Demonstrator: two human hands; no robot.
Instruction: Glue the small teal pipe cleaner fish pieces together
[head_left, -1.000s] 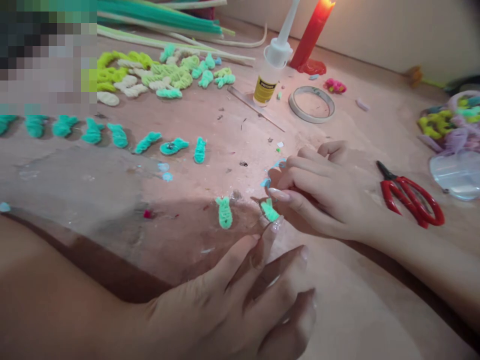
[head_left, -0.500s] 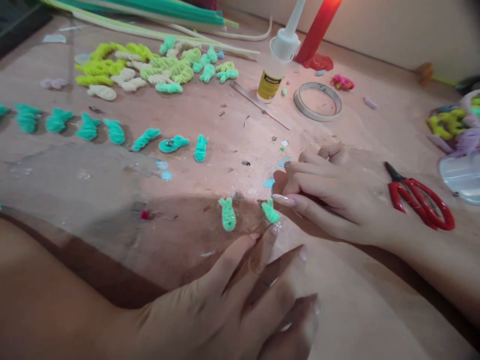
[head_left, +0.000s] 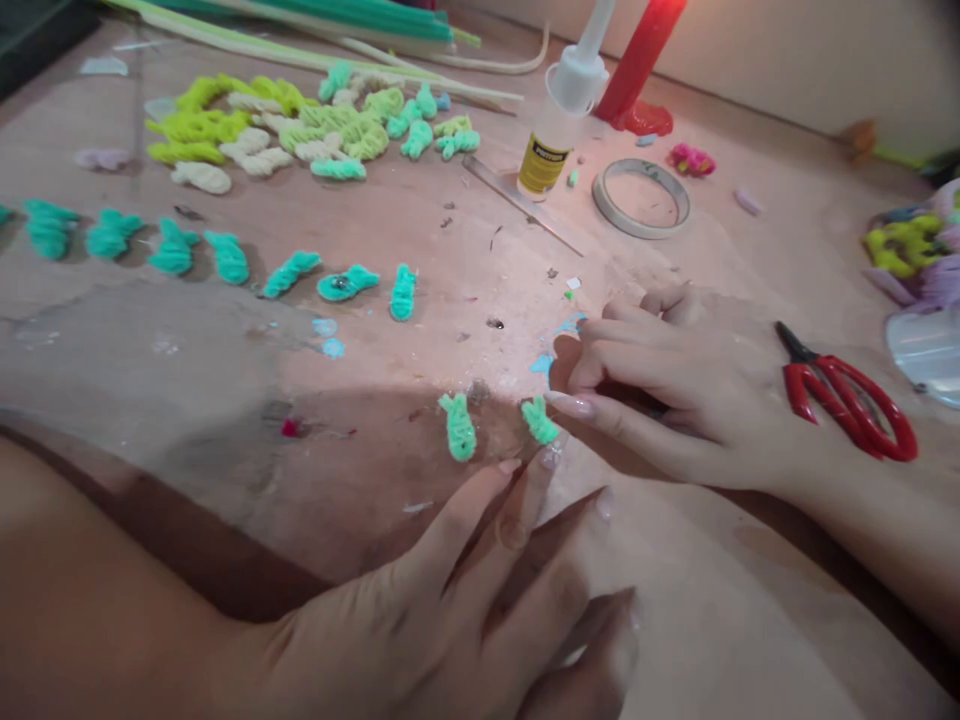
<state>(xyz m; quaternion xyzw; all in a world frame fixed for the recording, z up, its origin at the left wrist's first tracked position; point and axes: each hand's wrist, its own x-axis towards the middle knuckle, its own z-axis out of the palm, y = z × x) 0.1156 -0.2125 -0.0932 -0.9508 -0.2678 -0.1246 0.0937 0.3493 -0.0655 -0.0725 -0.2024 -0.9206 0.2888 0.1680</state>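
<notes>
My left hand (head_left: 480, 590) lies low on the table with its fingers stretched out, and the long nails touch a small green fuzzy fish shape (head_left: 540, 421). My right hand (head_left: 675, 385) rests flat beside it, fingers extended leftward, with one nail tip just right of that same fish. A second green fish (head_left: 458, 427) lies a little to the left, untouched. Under the right fingers lie light blue scraps (head_left: 541, 363).
A row of teal fuzzy fish (head_left: 225, 262) crosses the left side. A pile of yellow, cream and green ones (head_left: 285, 130) sits further back. Glue bottle (head_left: 559, 130), red candle (head_left: 637, 60), tape ring (head_left: 641, 198), red scissors (head_left: 847, 395) and a clear container (head_left: 926, 350) are around.
Both hands have barely moved. The view has drifted slightly, so the objects sit a little to the right and higher than before.
</notes>
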